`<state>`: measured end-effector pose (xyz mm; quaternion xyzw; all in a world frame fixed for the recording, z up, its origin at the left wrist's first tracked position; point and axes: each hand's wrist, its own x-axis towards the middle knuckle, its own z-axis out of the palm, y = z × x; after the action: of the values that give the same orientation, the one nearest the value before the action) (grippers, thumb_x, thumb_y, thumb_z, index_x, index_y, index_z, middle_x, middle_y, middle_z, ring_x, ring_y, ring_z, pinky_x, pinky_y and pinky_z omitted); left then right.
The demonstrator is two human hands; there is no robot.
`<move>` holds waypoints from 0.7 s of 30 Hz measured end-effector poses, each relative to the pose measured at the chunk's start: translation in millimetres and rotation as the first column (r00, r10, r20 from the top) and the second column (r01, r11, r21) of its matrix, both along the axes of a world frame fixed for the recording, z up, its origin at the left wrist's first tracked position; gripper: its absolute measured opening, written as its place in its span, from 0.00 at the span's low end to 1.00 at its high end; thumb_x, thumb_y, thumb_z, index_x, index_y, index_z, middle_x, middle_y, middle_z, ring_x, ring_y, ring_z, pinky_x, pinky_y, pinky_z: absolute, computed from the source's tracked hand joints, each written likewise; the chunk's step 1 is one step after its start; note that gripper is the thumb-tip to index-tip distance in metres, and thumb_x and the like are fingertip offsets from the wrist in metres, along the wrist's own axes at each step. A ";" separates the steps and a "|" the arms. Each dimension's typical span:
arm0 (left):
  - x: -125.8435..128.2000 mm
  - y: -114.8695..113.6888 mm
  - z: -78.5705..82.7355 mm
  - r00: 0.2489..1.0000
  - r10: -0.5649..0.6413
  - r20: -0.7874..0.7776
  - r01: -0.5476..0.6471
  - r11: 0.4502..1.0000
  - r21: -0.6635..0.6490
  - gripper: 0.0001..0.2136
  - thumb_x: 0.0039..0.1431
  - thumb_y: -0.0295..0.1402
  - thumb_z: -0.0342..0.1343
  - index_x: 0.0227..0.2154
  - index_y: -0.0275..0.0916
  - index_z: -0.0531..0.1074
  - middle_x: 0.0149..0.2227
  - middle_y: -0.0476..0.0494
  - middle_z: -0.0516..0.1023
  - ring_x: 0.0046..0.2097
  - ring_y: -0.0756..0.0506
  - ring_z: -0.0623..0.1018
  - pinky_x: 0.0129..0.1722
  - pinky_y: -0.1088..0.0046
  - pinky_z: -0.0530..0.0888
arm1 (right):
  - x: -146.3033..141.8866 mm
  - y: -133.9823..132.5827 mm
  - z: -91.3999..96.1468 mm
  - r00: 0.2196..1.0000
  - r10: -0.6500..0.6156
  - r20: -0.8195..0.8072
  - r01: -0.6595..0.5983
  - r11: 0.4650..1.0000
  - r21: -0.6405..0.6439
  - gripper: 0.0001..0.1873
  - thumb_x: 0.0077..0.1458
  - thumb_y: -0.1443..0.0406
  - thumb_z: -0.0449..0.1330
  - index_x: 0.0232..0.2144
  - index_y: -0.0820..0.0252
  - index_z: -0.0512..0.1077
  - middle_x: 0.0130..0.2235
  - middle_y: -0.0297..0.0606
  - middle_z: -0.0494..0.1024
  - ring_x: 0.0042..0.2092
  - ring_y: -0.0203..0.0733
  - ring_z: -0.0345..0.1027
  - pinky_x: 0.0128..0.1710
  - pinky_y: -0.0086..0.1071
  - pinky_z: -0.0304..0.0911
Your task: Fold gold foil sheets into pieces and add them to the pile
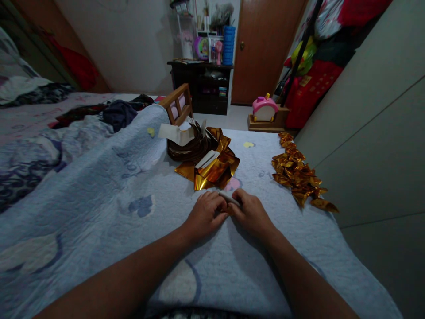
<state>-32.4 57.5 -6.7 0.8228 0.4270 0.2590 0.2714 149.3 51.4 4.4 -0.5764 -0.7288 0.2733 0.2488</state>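
My left hand (pixel 206 214) and my right hand (pixel 250 212) rest side by side on a pale blue quilt (pixel 109 195). Both have their fingers curled and pressed onto a small folded piece of paper (pixel 229 199), whose pale side shows between them. Just beyond the hands lies a loose stack of gold foil sheets (pixel 210 167). Part of the small paper is hidden under my fingers.
A dark round basket (pixel 187 146) with a white slip stands behind the gold sheets. Several folded gold pieces (pixel 299 173) lie in a row along the quilt's right edge, by a grey wardrobe wall (pixel 372 133). Clothes (pixel 116 113) lie far left; a wooden chair back (pixel 177 104) stands beyond.
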 end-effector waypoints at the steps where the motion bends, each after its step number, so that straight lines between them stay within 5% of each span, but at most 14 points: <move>1: -0.1 -0.3 0.7 1.000 0.006 0.024 -0.006 1.000 -0.002 0.06 0.57 0.26 0.60 0.29 0.40 0.68 0.35 0.47 0.72 0.40 0.44 0.71 0.42 0.66 0.66 | 0.3 -0.6 2.0 0.998 -0.007 -0.056 0.007 1.000 -0.011 0.01 0.55 0.67 0.57 0.32 0.58 0.67 0.29 0.31 0.72 0.31 0.38 0.64 0.32 0.31 0.54; 7: -1.7 -2.3 4.7 0.979 0.092 0.182 -0.092 0.996 -0.010 0.07 0.57 0.27 0.60 0.34 0.40 0.67 0.37 0.47 0.69 0.41 0.45 0.70 0.41 0.68 0.68 | 2.7 -0.2 3.9 0.916 -0.083 -0.393 0.046 0.994 -0.102 0.07 0.52 0.64 0.59 0.35 0.57 0.67 0.31 0.32 0.74 0.33 0.38 0.67 0.34 0.31 0.59; 12: -4.2 -1.1 -1.2 0.932 0.167 0.320 -0.147 0.985 -0.086 0.12 0.58 0.28 0.61 0.42 0.42 0.67 0.43 0.47 0.68 0.40 0.48 0.71 0.42 0.69 0.70 | 2.5 3.2 -2.7 0.722 -0.125 -0.681 -0.027 0.978 -0.209 0.16 0.50 0.59 0.65 0.40 0.56 0.67 0.34 0.33 0.76 0.34 0.38 0.70 0.34 0.31 0.63; 21: -3.3 0.2 -3.9 0.849 0.214 0.483 -0.095 0.961 -0.259 0.10 0.61 0.33 0.60 0.43 0.42 0.68 0.40 0.48 0.71 0.39 0.48 0.75 0.41 0.71 0.73 | -1.5 1.4 3.1 0.567 -0.217 -0.795 -0.031 0.958 -0.284 0.17 0.47 0.59 0.68 0.36 0.56 0.66 0.34 0.31 0.75 0.33 0.37 0.71 0.34 0.31 0.65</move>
<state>-35.7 57.7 -10.6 0.6524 0.4324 0.4367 0.4435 147.8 52.8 7.4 -0.4501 -0.4552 0.5901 0.4920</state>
